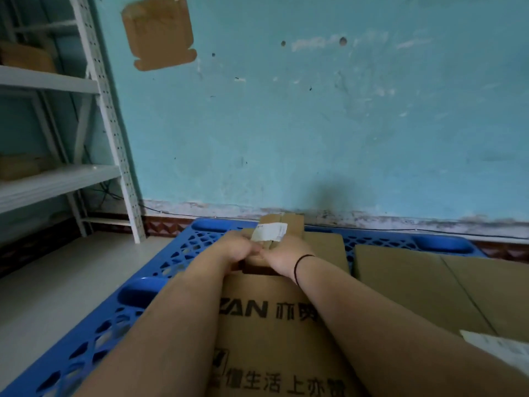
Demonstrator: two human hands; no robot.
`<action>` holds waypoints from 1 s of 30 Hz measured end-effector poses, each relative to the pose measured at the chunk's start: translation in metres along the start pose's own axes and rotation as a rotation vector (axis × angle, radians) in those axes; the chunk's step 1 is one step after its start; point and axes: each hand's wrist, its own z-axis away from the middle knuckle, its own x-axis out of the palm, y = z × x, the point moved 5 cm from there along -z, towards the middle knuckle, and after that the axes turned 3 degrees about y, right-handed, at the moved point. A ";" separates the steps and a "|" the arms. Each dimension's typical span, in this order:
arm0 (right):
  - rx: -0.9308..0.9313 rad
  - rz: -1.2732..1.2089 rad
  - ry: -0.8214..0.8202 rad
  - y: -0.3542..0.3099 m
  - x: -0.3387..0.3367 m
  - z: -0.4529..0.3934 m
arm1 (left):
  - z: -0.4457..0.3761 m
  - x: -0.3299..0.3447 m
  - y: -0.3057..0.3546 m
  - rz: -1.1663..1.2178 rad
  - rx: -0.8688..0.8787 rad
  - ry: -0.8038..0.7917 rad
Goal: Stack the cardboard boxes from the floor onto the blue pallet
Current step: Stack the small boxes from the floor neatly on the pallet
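A small cardboard box [286, 224] with a white label sits at the far end of the blue pallet [177, 250], and both hands grip its near end. My left hand [237, 247] holds its left side. On the right side is my right hand [286, 253], a black band on the wrist. Under my forearms lies a large printed cardboard box [269, 325] on the pallet. To its right lies another flat cardboard box [415, 282]. A further box [326, 247] shows behind my right hand.
A teal wall [315, 124] stands right behind the pallet, with a cardboard piece [160, 32] stuck on it. White metal shelving [57, 179] holding boxes stands at the left. Pale floor [57, 270] lies left of the pallet. A white paper [501, 348] rests at the right edge.
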 end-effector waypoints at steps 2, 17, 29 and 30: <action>-0.034 0.050 -0.019 -0.004 0.000 -0.001 | 0.000 -0.006 0.003 -0.038 0.017 0.078; -0.415 -0.602 0.035 -0.086 -0.034 0.110 | 0.152 -0.122 -0.008 0.329 0.229 0.383; -0.580 -0.284 -0.709 -0.149 0.202 0.351 | 0.414 -0.136 -0.280 0.358 -0.401 0.747; -0.552 -0.181 -0.768 -0.132 0.231 0.362 | 0.424 -0.116 -0.308 0.419 -0.495 0.725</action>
